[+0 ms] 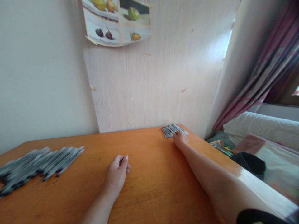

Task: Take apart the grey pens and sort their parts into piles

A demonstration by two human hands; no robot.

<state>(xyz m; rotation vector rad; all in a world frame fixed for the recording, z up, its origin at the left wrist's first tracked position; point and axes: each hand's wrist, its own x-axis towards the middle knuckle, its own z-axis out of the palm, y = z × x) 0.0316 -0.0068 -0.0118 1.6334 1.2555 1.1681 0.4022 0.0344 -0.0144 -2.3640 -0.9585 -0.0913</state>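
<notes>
My left hand (117, 171) hovers over or rests on the middle of the orange-brown table (144, 186), fingers curled in and thumb against them; no object sticks out of it. With the arm stretched far forward, my right hand (180, 138) is closed at the front edge of a neat row of grey pens (168, 131) at the back right corner. Whatever its fingers hold is hidden. A larger, looser heap of grey pens with black ends (35, 166) lies on the left part of the table, apart from my left hand.
Behind the table stands a pale wood-grain board (149, 90) with a fruit picture (116, 23) taped to it. On the right, beyond the table edge, are a dark object (249, 163), bedding (273, 124) and a purple-red curtain (259, 71).
</notes>
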